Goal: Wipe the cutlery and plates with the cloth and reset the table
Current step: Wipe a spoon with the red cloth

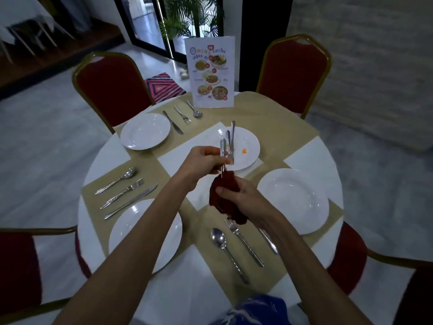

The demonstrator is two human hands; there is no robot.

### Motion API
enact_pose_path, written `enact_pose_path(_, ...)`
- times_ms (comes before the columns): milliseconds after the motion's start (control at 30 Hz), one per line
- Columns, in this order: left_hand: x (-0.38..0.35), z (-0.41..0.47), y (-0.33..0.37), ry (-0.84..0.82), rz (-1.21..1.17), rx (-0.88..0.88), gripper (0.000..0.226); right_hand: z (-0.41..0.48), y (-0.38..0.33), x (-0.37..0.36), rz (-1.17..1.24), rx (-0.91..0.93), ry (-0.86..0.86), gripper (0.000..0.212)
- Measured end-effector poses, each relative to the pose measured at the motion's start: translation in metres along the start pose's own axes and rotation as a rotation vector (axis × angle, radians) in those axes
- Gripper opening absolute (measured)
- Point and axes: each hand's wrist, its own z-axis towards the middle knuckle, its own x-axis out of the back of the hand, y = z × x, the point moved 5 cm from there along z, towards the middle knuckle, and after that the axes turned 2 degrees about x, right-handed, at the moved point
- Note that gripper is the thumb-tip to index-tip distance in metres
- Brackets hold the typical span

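Left grip (201,160): closed around a cutlery bundle (223,148), several pieces held upright.
Right grip (239,195): just below and to the right of the left grip, fingers bunched around a dark red cloth (219,202).
Contact: the thin lower end of one held piece runs down from the left grip into the top of the cloth.
Soiled plate (250,139): on the counter (304,156) directly beyond the left grip, with an orange speck on it.
Right plate (293,200): white, just right of the right grip.
Near setting: spoon (222,245), fork (243,242) and a partly hidden knife (269,242) lie below the right grip.
Left setting: a plate (131,228) under the left forearm, with more cutlery left of the left grip.
Menu card (209,71): upright, well beyond both grips.
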Motion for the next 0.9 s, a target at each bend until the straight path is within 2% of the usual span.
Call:
enact_pose_path(100,0.016,-0.011,-0.002,0.043,-0.035,-0.034,0.022,-0.004,0.001,0.002,-0.201,0.022,0.005,0.017)
enact_pose_path(200,0.032,-0.026,-0.011,0.101,-0.186,-0.06,0.017,-0.006,-0.003,0.013,-0.29,0.071,0.092,0.012)
enact_pose_path(300,0.045,-0.049,-0.034,0.174,-0.371,-0.009,0.004,-0.008,-0.007,0.032,-0.19,0.077,0.209,0.009)
enact_pose_path(367,0.047,-0.066,-0.05,0.196,-0.407,0.04,0.003,-0.008,-0.013,0.041,-0.138,0.094,0.296,0.008)
enact_pose_path(467,0.034,-0.087,-0.071,0.14,-0.269,0.112,0.018,-0.002,-0.017,0.047,-0.035,0.101,0.461,0.004)
enact_pose_path(567,0.006,-0.1,-0.085,-0.021,-0.022,0.107,0.028,0.005,-0.009,0.041,0.167,0.065,0.584,0.005)
enact_pose_path(633,-0.018,-0.102,-0.091,-0.128,0.207,0.071,0.027,0.01,0.002,0.026,0.43,0.02,0.604,0.007)
enact_pose_path(700,-0.035,-0.103,-0.091,-0.138,0.344,0.063,0.027,0.014,0.011,0.007,0.573,-0.016,0.557,0.009)
enact_pose_path(800,-0.043,-0.102,-0.088,-0.082,0.336,0.024,0.028,0.019,0.01,-0.01,0.453,-0.006,0.437,0.018)
enact_pose_path(900,-0.042,-0.105,-0.086,-0.142,0.351,0.004,0.031,0.015,0.002,-0.01,0.234,0.002,0.398,0.019)
